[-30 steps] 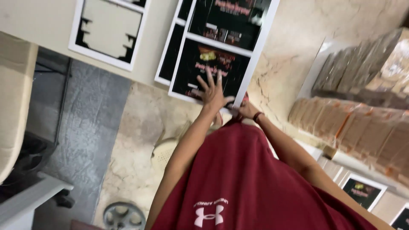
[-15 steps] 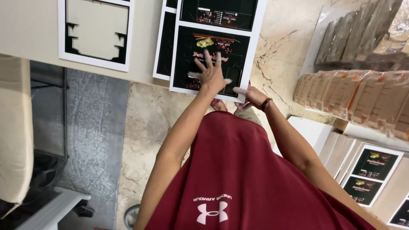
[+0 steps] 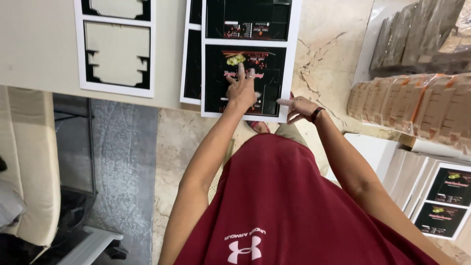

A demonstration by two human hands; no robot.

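Two hands work: my left hand (image 3: pixel 241 91) lies flat and wide on the black printed sheet (image 3: pixel 245 81), pinning it, while my right hand (image 3: pixel 299 107), empty with fingers loose, touches its lower right edge.

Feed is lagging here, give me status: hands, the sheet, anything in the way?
Left hand flat on the black printed sheet, fingers spread. Right hand at the sheet's near right corner, holding nothing. More sheets alongside on the table, none on top.

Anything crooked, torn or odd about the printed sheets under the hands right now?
Nothing stands out. The left hand lies flat on the black printed sheet, which sits square beside its neighbouring sheet. The right hand touches that sheet's lower right corner. No tears or creases show, and the die-cut sheet lies flat.
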